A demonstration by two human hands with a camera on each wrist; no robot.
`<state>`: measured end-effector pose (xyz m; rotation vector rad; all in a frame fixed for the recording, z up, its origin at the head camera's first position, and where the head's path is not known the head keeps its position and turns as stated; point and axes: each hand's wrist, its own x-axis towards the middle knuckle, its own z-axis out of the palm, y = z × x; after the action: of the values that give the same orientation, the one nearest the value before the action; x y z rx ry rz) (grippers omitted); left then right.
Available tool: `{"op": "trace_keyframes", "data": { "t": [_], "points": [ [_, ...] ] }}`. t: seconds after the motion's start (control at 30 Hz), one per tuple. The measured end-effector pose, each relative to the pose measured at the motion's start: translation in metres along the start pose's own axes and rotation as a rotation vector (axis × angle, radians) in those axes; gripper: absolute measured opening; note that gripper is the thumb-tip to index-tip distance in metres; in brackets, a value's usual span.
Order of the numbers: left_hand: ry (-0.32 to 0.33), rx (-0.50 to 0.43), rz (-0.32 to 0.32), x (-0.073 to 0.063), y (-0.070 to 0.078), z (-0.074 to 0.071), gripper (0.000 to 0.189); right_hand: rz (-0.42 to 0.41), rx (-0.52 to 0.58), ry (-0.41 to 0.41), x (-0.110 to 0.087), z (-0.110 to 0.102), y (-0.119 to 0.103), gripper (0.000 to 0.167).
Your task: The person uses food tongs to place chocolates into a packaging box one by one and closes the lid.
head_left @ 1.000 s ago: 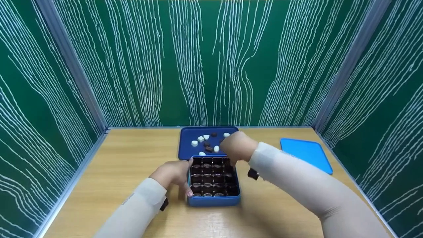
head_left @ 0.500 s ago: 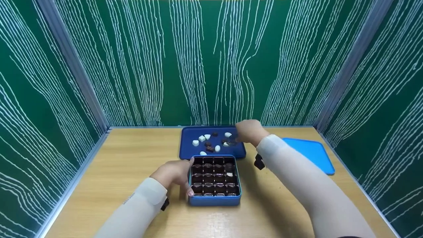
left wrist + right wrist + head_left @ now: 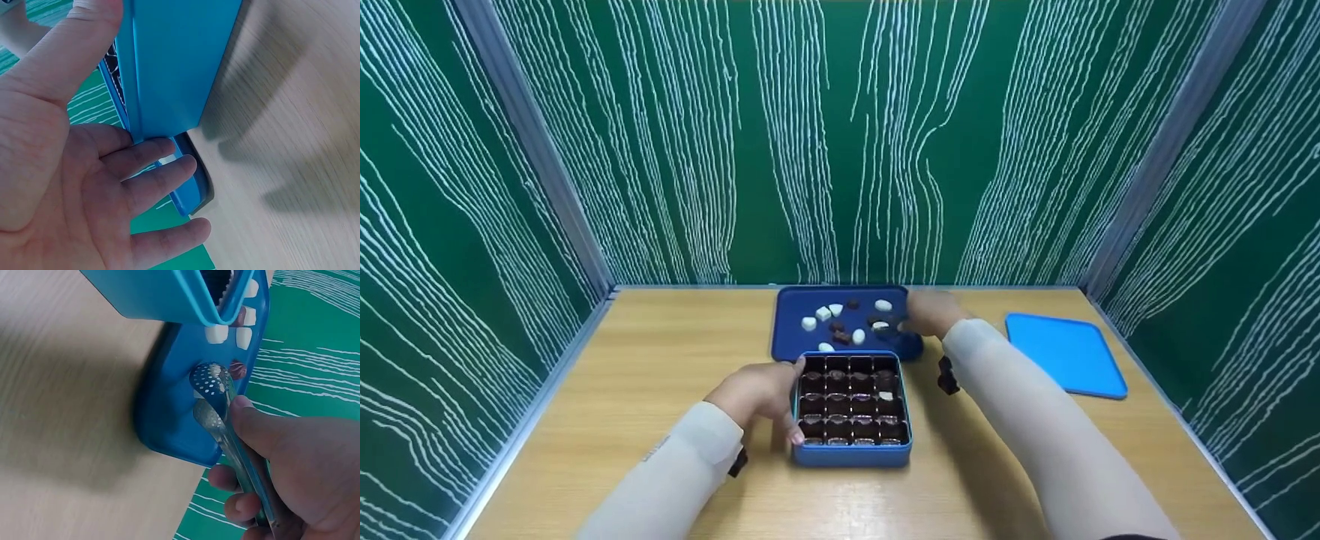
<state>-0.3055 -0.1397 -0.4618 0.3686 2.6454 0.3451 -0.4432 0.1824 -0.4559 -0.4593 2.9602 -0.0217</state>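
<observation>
My left hand rests along the left side of a blue box, thumb and fingers touching its wall and rim; in the left wrist view the fingers lie loosely extended. The box holds a dark divided insert, with a white piece in a right-hand compartment. Over the right part of a dark blue tray, my right hand holds metal tongs with perforated ends. The tong tips are low over the tray, beside a white piece; whether they grip it I cannot tell.
Several white and brown chocolate-like pieces lie scattered on the tray, such as a white cube and a brown one. A light blue lid lies on the wooden table at right. Green patterned walls stand around.
My right hand has moved from the box's right side back and right to the tray with the tongs. A white piece now shows in the box. My left hand has stayed put.
</observation>
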Motion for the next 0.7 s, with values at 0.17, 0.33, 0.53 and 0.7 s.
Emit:
{"op": "trace_keyframes", "data": {
  "t": [0.17,0.33,0.53,0.7],
  "points": [
    [-0.004,0.005,0.004,0.0,-0.001,0.0,0.154,-0.021,-0.068,-0.014,-0.006,-0.006,-0.005,0.032],
    [0.0,0.008,-0.001,0.0,-0.001,-0.001,0.155,-0.026,-0.142,-0.08,-0.019,-0.023,-0.012,0.034],
    [-0.002,-0.016,-0.016,-0.001,0.0,-0.001,0.156,-0.046,-0.185,-0.105,-0.027,-0.031,-0.018,0.044],
    [-0.003,-0.025,-0.017,0.001,0.0,0.0,0.157,-0.082,-0.233,-0.063,-0.03,-0.03,-0.019,0.046]
  ]
}}
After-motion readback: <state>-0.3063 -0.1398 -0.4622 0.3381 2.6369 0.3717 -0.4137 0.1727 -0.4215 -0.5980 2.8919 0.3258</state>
